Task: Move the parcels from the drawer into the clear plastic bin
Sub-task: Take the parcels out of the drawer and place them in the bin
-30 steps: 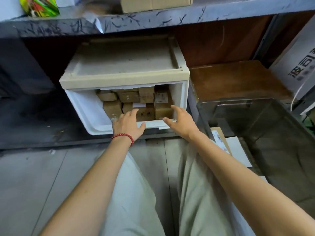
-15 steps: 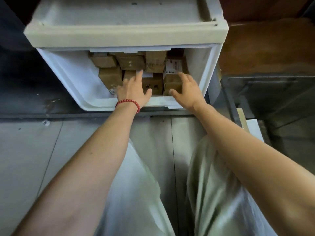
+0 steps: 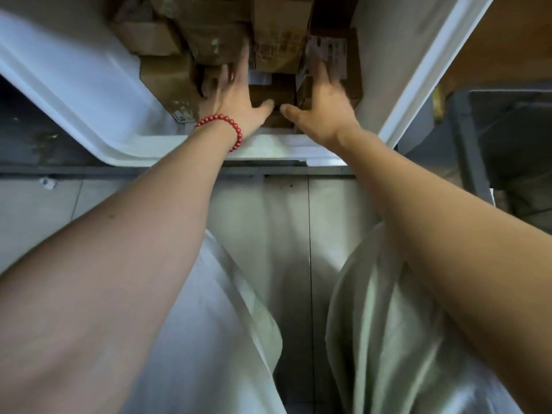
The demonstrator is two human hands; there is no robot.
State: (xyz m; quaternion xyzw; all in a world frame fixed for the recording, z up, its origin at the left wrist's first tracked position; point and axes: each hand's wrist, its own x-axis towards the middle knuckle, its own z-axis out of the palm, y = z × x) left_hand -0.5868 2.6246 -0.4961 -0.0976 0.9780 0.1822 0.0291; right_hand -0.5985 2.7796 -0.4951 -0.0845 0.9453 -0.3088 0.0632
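Observation:
The white plastic drawer (image 3: pixel 89 94) stands pulled out at the top of the view, packed with several brown cardboard parcels. Both my hands reach inside it. My left hand (image 3: pixel 236 94), with a red bead bracelet at the wrist, lies with straight fingers along the left side of a small dark brown parcel (image 3: pixel 273 91). My right hand (image 3: pixel 322 106) lies flat against that parcel's right side, fingers over a parcel with a white label (image 3: pixel 328 50). The two thumbs almost meet at the parcel's front. The clear plastic bin (image 3: pixel 490 121) shows only partly at the right edge.
More parcels (image 3: pixel 167 79) fill the drawer's left and back. The drawer's front rim (image 3: pixel 268 147) lies under both wrists. A grey ledge (image 3: pixel 59 170) runs below it above pale floor tiles. My knees in light trousers fill the lower view.
The camera has moved much closer to the drawer. Both hands have pushed deeper in, from the front rim to either side of the small dark parcel.

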